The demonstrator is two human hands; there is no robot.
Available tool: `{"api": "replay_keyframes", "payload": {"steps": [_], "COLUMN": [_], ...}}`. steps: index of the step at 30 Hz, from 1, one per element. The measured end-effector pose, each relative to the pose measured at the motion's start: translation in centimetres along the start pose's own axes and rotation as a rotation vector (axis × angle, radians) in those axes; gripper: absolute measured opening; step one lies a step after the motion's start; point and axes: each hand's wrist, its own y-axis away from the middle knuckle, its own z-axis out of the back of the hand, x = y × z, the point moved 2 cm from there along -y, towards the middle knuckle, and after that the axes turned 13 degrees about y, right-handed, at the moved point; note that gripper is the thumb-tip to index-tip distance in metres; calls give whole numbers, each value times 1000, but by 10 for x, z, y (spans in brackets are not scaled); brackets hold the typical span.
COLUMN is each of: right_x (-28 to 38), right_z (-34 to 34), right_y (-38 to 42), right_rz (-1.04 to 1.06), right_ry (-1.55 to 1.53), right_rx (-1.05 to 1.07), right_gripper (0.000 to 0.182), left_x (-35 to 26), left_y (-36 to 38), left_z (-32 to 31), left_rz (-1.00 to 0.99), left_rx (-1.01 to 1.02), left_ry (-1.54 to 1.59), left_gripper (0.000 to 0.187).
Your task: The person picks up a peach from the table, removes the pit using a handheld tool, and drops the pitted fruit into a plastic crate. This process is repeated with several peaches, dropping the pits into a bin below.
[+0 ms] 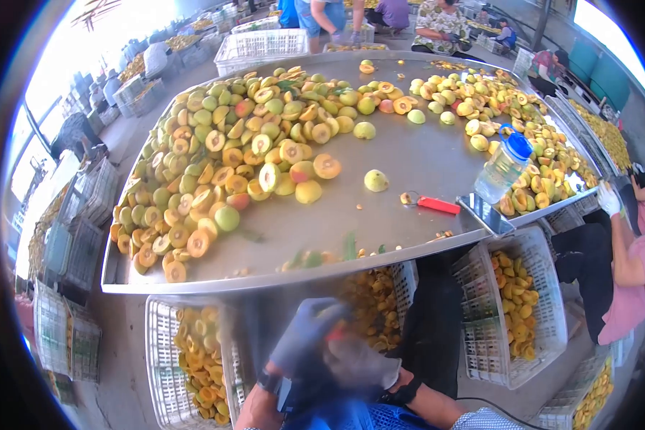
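My left hand (308, 333), in a grey-blue glove, has its fingers curled in just below the table's front edge. Close by on its right is my right hand (362, 362), gloved in grey and smeared by motion. A small red patch shows between the two hands; I cannot make out what it is. Beneath them, partly hidden, stands a crate of halved yellow fruit (380, 304). On the metal table (408, 175) above lies a large heap of halved peach-like fruit (229, 136), green to orange, many with their pits showing.
A red-handled tool (437, 206), a phone (486, 214) and a blue-capped bottle (503, 168) lie or stand at the table's right. White crates of fruit (186, 358) (512, 308) flank me. A co-worker in pink (634, 287) sits at right; others work behind the table.
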Motion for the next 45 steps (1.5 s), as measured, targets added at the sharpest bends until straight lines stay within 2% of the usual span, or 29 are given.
{"api": "replay_keyframes", "payload": {"steps": [2, 3, 4, 6, 7, 8, 9, 10, 12, 14, 16, 17, 18, 19, 23, 25, 28, 30, 32, 34, 35, 36, 37, 38, 39, 40, 41, 42, 45], "right_x": [3, 8, 13, 22, 21, 23, 21, 17, 14, 2, -12, -15, 7, 21, 23, 22, 21, 31, 31, 6, -14, -12, -12, -14, -21, -24, -26, -28, -35], "right_z": [-7, -7, -3, 2, 5, 8, 8, 7, 9, 15, 26, 24, 18, 16, 12, 11, 15, 17, 21, 29, 31, 34, 39, 42, 45, 44, 43, 41, 32], "right_y": [6, 5, 5, 11, 13, 14, 18, 20, 20, 24, 17, 20, 18, 17, 17, 16, 16, 17, 19, 24, 16, 15, 13, 12, 13, 12, 10, 7, -7], "right_rz": [-452, -447, -462, -401, -445, -374, -298, -321, -212, -277, -289, -294, -278, -260, -290, -223, -207, -129, -49, -298, -257, -248, -418, -586, -503, -493, -531, -569, -530], "right_ry": [-450, -619, -627, -943, -962, -991, -1025, -1044, -1123, -1224, -419, -426, -358, -287, -190, -173, -142, -135, -122, -83, 134, 133, -134, -404, -320, -323, -318, -311, -351], "right_rx": [153, 204, 210, 299, 318, 360, 393, 401, 486, 411, 322, 328, 263, 198, 178, 192, 247, 254, 261, 36, -96, -104, -160, -203, -171, -169, -171, -174, -202], "right_gripper": [30, 32, 32, 32, 32, 31, 31, 31, 30, 25, 20, 20, 28, 48, 50, 50, 49, 48, 48, 48, 47, 47, 47, 47, 46, 46, 46, 47, 46], "left_x": [5, 9, 13, 23, 27, 30, 30, 27, 24, 23, 21, 19, 18, 16, 15, 18, 27, 32, 25, 17, 14, 14, -12, -11, -21, -36, -46, -63, -110], "left_y": [-3, -4, -5, -8, -9, -11, -9, -8, -5, -6, -4, -2, -1, 1, 7, 6, 3, 3, 6, 16, 27, 42, 53, 75, 91, 104, 113, 110, 56], "left_z": [0, -1, -3, -3, -7, -11, -14, -17, -23, -24, -24, -24, -24, -26, -25, -25, -20, -11, -5, 5, 19, 36, 30, 80, 101, 116, 130, 133, 118], "left_rz": [-193, -249, -286, -276, -290, -306, -226, -157, -150, -126, -130, -119, -108, -106, -74, -85, -99, -14, -66, -181, -170, -292, -489, -407, -308, -239, -221, -304, -364], "left_rx": [-58, -101, -127, -60, -87, -110, -122, -124, -113, -164, -190, -210, -229, -235, -290, -282, -384, -439, -454, -577, -607, -717, -953, -728, -766, -779, -759, -720, -671], "left_ry": [53, 68, 78, 255, 305, 353, 382, 408, 471, 554, 560, 578, 594, 592, 674, 676, 643, 1084, 1029, 457, 390, 29, -503, -580, -555, -912, -1074, -1085, -1140], "left_gripper": [26, 28, 34, 41, 45, 49, 54, 59, 65, 66, 65, 66, 66, 66, 67, 67, 68, 69, 64, 64, 64, 59, 52, 41, 28, 16, 17, 19, 26]}}
